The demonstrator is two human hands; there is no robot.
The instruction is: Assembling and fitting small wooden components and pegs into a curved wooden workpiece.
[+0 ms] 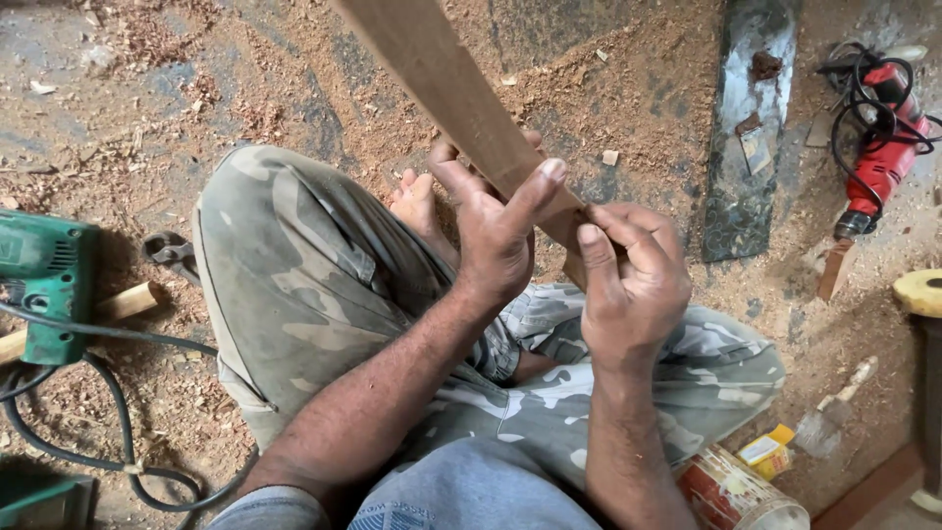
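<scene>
A long brown wooden slat slants from the top middle down to my lap. My left hand wraps around its lower part, thumb laid along the edge. My right hand pinches the slat's bottom end from the right, fingers curled on it. I sit cross-legged on the floor in camouflage trousers, with a bare foot showing beside the slat.
Sawdust covers the floor. A green power tool with a black cable lies at left beside a wooden handle. A red power tool lies at top right, next to a dark metal plate. A tin can stands at bottom right.
</scene>
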